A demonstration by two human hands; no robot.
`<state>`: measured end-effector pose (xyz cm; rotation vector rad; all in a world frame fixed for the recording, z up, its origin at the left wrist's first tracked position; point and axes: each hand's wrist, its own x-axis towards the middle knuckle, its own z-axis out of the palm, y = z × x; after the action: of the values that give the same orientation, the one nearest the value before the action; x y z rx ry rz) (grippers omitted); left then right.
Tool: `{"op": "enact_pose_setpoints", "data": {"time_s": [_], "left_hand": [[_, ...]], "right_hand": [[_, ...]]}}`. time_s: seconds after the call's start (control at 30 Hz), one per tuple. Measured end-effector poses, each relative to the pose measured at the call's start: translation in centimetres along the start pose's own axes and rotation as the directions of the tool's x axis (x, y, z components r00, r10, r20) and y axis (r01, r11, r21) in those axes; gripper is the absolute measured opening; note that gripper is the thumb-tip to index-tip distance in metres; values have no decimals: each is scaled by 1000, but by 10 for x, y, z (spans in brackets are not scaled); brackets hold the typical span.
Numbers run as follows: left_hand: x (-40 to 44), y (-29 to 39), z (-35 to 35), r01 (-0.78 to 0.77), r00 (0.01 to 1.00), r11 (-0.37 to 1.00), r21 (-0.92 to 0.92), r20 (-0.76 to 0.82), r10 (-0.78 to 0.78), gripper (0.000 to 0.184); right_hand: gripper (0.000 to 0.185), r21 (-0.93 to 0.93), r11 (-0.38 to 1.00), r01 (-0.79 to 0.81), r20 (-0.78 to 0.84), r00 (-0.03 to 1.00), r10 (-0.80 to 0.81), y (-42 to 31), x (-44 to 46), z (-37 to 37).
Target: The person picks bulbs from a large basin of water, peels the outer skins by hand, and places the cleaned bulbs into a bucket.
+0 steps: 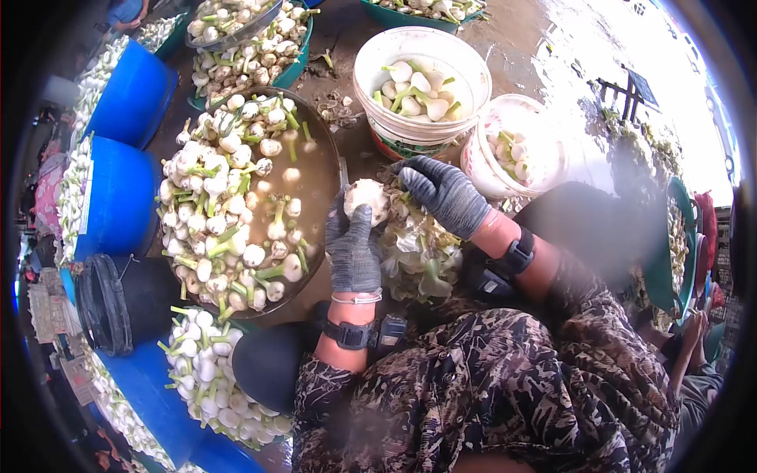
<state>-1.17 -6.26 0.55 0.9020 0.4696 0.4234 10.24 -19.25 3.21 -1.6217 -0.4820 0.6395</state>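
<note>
1. Round basin, L side: bulbs & murky water inside; I'd keep my wrist clear of its rim.
2. L hand: grip closed on the garlic bulb, held up btwn thumb & fingers. I'd hold firm w/o crushing cloves.
3. Loose skins, below the hands: prob. best spot for scraps.
4. White bucket, beyond: cleaner bulbs inside, a good ref for finish.
5. R hand: fingers curled nr bulb; can't tell if grip pinches anything. I'd strip thin layers, low force.
</note>
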Motion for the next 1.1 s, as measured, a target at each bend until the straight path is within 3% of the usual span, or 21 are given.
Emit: {"op": "enact_pose_setpoints", "data": {"time_s": [0.07,0.1,0.17,0.2,0.37,0.43,0.47,0.5,0.57,0.6,0.63,0.73,0.77,0.8,0.83,0.9,0.97,1.07,1.1], "left_hand": [[4,-7,-6,-50,998,978,202,-19,55,44],[2,-3,-1,-47,999,977,209,-14,51,44],[-1,5,9,-128,989,836,534,7,147,44],[-2,3,12,-120,989,855,505,-13,147,45],[-3,2,5,-162,984,742,651,47,173,49],[-4,6,1,-177,983,700,692,87,163,49],[-5,9,1,-173,985,812,557,97,143,45],[-6,13,3,-162,986,900,404,111,128,42],[-6,17,-1,-239,969,831,502,181,170,42],[-4,16,-7,-93,989,980,175,133,70,42],[-1,17,-12,63,992,982,-181,123,-41,41],[7,22,-23,182,978,921,-344,161,-133,42],[8,22,-26,242,965,880,-410,197,-174,42],[8,22,-27,247,959,867,-433,237,-154,46],[6,20,-28,246,960,867,-434,234,-155,46],[3,18,-25,327,941,834,-444,237,-243,50],[-2,18,-13,351,932,845,-403,236,-274,55],[-7,18,-6,195,950,979,-67,261,-171,61],[-7,16,-10,192,951,979,-70,258,-168,61]], "right_hand": [[28,-403,876,265,-157,923,-351,-9,-9,-5],[28,-398,879,262,-165,922,-349,-13,-11,-5],[16,-608,754,249,-83,924,-373,-19,-10,-2],[13,-658,709,252,-75,916,-395,-17,-9,2],[11,-716,663,219,-92,912,-401,-12,-7,9],[13,-594,791,145,-112,959,-260,-13,-3,6],[16,-441,895,68,-128,982,-138,-11,1,4],[16,-441,895,67,-127,983,-136,-7,6,0],[19,-384,921,-66,-254,966,-37,4,15,-13],[20,-571,821,-19,-287,941,-178,18,21,-21],[22,-696,715,-70,-293,937,-193,25,25,-29],[20,-742,660,-115,-302,937,-176,18,25,-34],[19,-698,712,81,-228,917,-328,2,17,-29],[18,-631,726,273,-171,864,-473,-12,9,-23],[18,-630,727,273,-169,865,-472,-20,4,-17],[17,-583,621,523,101,805,-584,-29,-6,-4],[17,-617,588,523,190,824,-533,-28,-10,5],[15,-621,629,467,85,838,-538,-26,-17,14],[14,-658,628,416,58,859,-509,-26,-18,14]]}}
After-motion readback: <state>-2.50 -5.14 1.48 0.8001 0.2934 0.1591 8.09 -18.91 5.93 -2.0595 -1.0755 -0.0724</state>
